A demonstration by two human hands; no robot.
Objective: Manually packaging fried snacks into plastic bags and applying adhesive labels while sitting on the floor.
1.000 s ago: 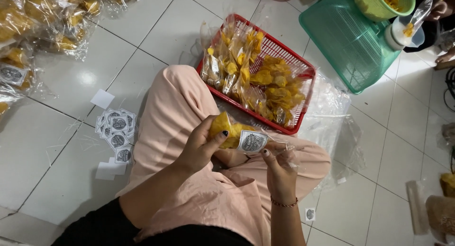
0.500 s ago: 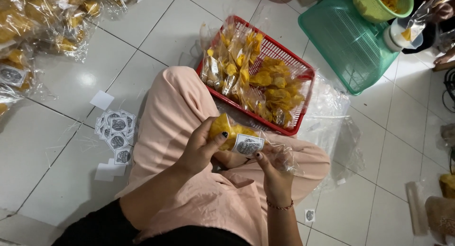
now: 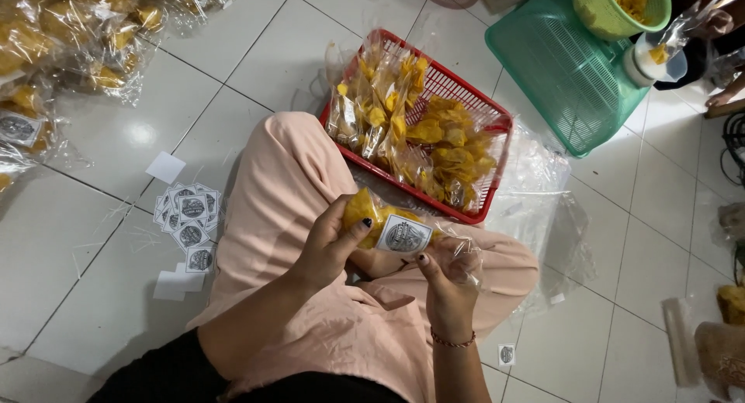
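Observation:
I sit on a tiled floor with pink trousers over my lap. My left hand (image 3: 330, 248) grips a clear bag of yellow chips (image 3: 371, 213) from the left side. My right hand (image 3: 448, 283) holds the same bag at its clear open end, thumb near a square white label (image 3: 403, 235) stuck on the bag's front. A red basket (image 3: 497, 125) just beyond my knees holds several more filled chip bags.
Loose square labels (image 3: 186, 217) lie on the tiles to my left. A heap of packed bags (image 3: 70, 42) fills the far left. A green basket (image 3: 566, 69), a green bowl of chips (image 3: 621, 3) and empty plastic bags (image 3: 543, 186) lie to the right.
The bag has turned slightly in my hands and the label now faces up more squarely; both hands stay over my lap.

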